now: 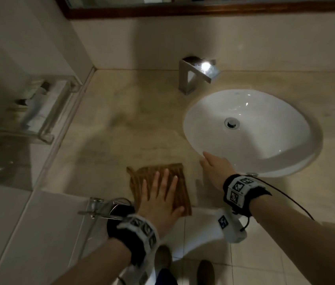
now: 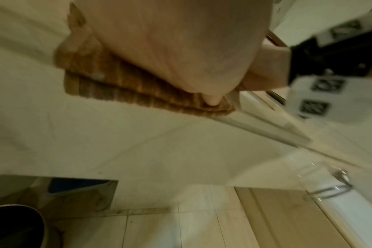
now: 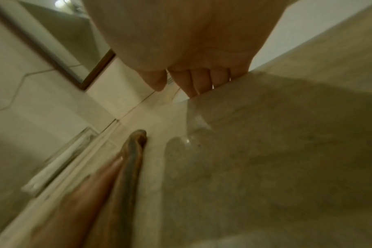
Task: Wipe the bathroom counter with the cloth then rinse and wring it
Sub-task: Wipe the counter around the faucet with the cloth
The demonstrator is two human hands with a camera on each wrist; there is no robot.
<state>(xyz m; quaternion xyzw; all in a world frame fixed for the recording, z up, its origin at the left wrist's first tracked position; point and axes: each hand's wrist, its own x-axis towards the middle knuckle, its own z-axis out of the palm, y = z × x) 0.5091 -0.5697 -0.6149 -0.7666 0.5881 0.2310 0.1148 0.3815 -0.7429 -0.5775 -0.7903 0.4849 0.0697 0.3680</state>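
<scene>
Your left hand (image 1: 160,200) lies flat on the brown folded cloth (image 1: 174,173), fingers (image 1: 165,177) straight and spread, pressing it onto the beige counter (image 1: 121,124) near the front edge. The cloth reaches out beyond your fingertips toward the wall, and its near right corner shows past your thumb; nothing is curled round it. From the left wrist view the cloth (image 2: 108,83) sits under your palm in stacked layers, with one fingertip resting on its edge.

Your right hand (image 1: 216,169) rests on the counter just right of the cloth, apart from it, fingers extended and close together at the rim of the white sink (image 1: 265,153). It seems to touch the rim, though blur makes that uncertain. It holds nothing. The faucet (image 1: 193,75) stands behind the sink.
</scene>
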